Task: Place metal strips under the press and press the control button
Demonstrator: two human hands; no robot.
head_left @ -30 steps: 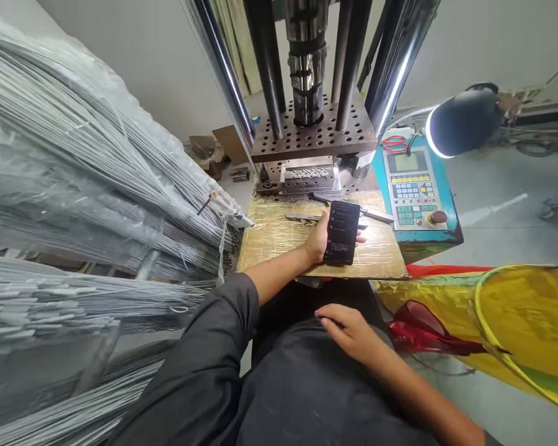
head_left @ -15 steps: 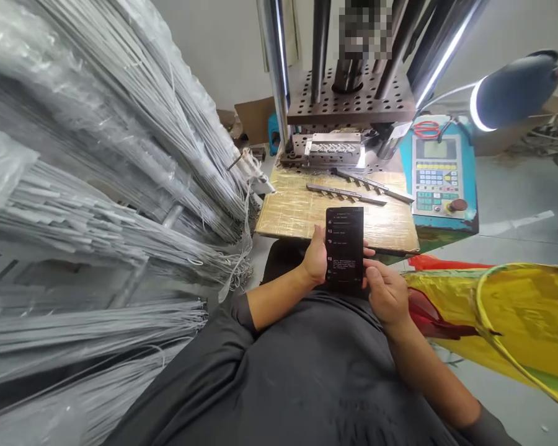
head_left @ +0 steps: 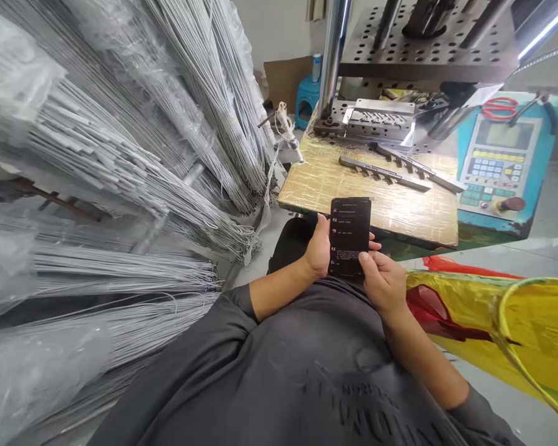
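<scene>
A black phone (head_left: 349,236) with a dark lit screen is held upright over my lap. My left hand (head_left: 317,251) grips its left edge, thumb on the side. My right hand (head_left: 382,284) cups the phone's lower right corner, with the thumb resting on the screen. Just beyond the phone lies a tape-wrapped board (head_left: 409,214) bearing two long metal comb-like bars (head_left: 384,173).
Bundles of grey-white cables in plastic (head_left: 121,167) fill the left side. A press machine with a perforated plate (head_left: 428,49) and mould block (head_left: 381,119) stands ahead. A teal control panel (head_left: 497,167) with red scissors (head_left: 500,107) is at right. A yellow bag (head_left: 530,322) lies lower right.
My left hand drew the phone back from the board toward my lap. My right hand rose from my lap and took hold of the phone's lower edge. The view tilted left and down.
</scene>
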